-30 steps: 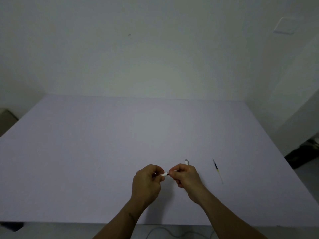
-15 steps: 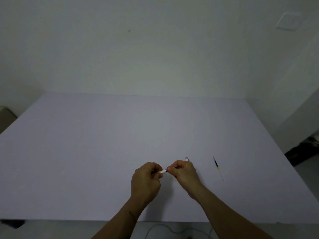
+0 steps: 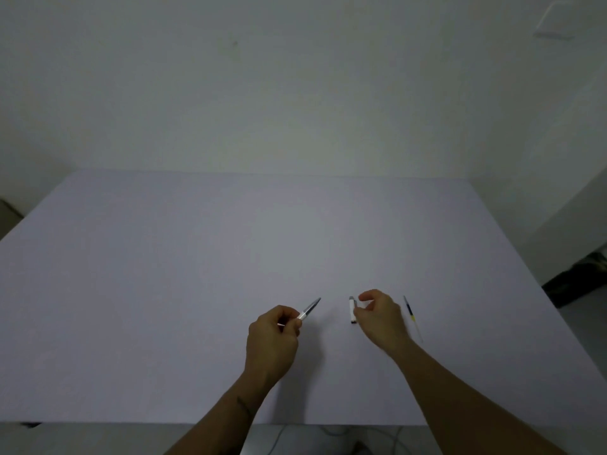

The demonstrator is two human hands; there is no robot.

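My left hand (image 3: 274, 336) pinches a short pen piece (image 3: 308, 309), white at the fingers and grey toward its tapered tip, which points up and to the right above the table. My right hand (image 3: 379, 320) hovers low over the table to the right. Its thumb and forefinger are curved and apart, with nothing between them. A white pen cap (image 3: 352, 309) lies on the table just left of that thumb; whether they touch is unclear. A thin refill (image 3: 412, 318) with dark ink and a yellow band lies to the right of my right hand.
A wide lavender table (image 3: 164, 290) reaches back to a plain wall. Cables (image 3: 328, 433) hang below its front edge. Something dark sits on the floor (image 3: 584, 280) beyond the right edge.
My hands held the pen together before. They have come apart: the left keeps the pen piece with its grey tip now bare, while the right has let go and moved right beside the cap.
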